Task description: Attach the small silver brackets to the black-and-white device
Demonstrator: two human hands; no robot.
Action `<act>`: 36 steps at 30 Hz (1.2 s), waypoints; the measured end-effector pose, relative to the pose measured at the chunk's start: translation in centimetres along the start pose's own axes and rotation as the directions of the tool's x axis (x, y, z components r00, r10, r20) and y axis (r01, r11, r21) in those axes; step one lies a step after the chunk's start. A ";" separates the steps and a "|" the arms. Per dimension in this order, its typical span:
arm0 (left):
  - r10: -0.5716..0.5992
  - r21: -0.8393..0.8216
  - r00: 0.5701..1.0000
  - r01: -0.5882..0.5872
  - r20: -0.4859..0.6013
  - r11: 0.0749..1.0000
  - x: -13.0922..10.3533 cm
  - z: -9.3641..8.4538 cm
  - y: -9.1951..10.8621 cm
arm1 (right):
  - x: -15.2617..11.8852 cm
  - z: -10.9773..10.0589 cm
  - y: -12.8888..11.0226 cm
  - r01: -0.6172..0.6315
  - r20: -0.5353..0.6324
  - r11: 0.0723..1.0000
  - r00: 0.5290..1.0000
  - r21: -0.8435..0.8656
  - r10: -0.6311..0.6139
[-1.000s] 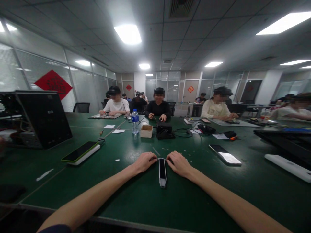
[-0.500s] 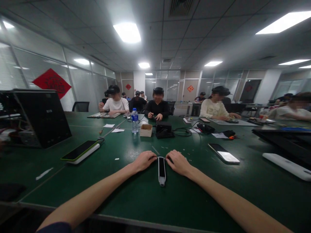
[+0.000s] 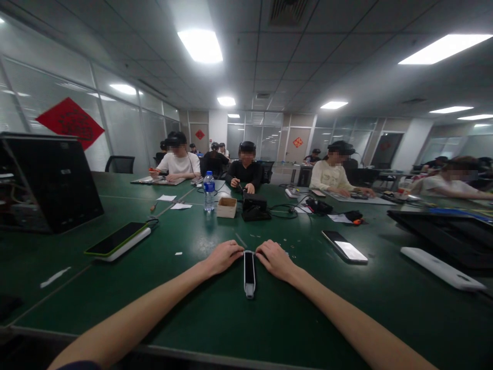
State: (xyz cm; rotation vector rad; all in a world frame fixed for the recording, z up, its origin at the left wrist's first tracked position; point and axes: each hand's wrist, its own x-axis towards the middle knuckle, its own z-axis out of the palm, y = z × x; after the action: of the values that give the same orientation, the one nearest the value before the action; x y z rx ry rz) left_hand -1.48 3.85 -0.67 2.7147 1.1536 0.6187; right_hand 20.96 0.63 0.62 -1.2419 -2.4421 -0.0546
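A narrow device [image 3: 249, 272] with a dark face and a pale rim lies on the green table [image 3: 185, 313], its long side pointing away from me. My left hand [image 3: 225, 257] rests at its far left corner, fingers bent and close together. On the other side, my right hand [image 3: 275, 258] rests at the far right corner in much the same pose. The fingertips of both hands are beside the device's far end; whether they press on it or hold anything small is too small to tell. A thin clear strip [image 3: 241, 240] lies just beyond the hands.
Beyond my hands stand a water bottle [image 3: 209, 191], a small open box [image 3: 226, 207] and a black case [image 3: 254, 207]. Phones lie left [image 3: 117, 239] and right [image 3: 344, 246]. A computer case [image 3: 54, 182] stands far left. Several people sit across the table.
The whole view has shifted slightly, so the table things appear a little farther left. My hands keep nearly the same pose at the device's far end.
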 end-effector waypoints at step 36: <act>-0.030 0.094 0.999 0.034 -0.038 0.995 -0.2 0.7 -0.6 | 0.2 -0.5 9.9 -0.152 0.119 0.970 0.977 -0.188 0.176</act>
State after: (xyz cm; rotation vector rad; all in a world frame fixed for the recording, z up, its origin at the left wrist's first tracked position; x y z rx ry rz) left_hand -1.70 4.17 -1.54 2.7677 1.2637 0.6266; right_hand 28.79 6.73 -0.31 -1.5698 -2.4821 -0.1494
